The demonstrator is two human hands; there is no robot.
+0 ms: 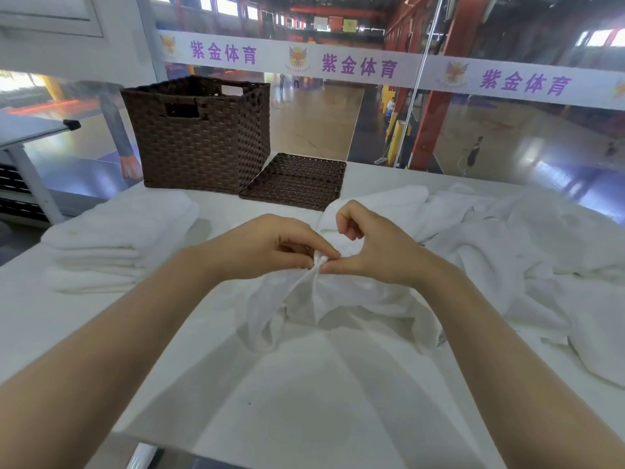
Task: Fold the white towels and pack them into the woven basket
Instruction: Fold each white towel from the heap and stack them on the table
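At the middle of the tabletop [101, 319], a white towel [338, 299] is held up by a bunched point, with its loose cloth draping down onto the surface below. The bunched point is pinched from the left by the left hand [270, 247], thumb and fingertips closed on the fabric. The same point is pinched from the right by the right hand [375, 247], its fingers curled; the fingertips of both hands are nearly touching over the gathered cloth. Both forearms are seen reaching in from the near edge.

To the right of the hands, a heap of unfolded towels [527, 245] is spread in loose folds, running to the right edge of the view; the held towel touches or merges with this heap, and the boundary cannot be told. To the left, a stack of folded towels [111, 242] is set flat, well apart from the hands.

Behind the folded stack, a dark brown woven basket [199, 137] stands upright at the far side of the tabletop, open at the top; its inside is not seen. Just beside its right wall, a woven lid [297, 181] of the same weave lies flat, touching or almost touching the basket. Beyond the far edge, a glass pane with a banner [355, 66] of purple characters is noted, with a sports hall visible through it.
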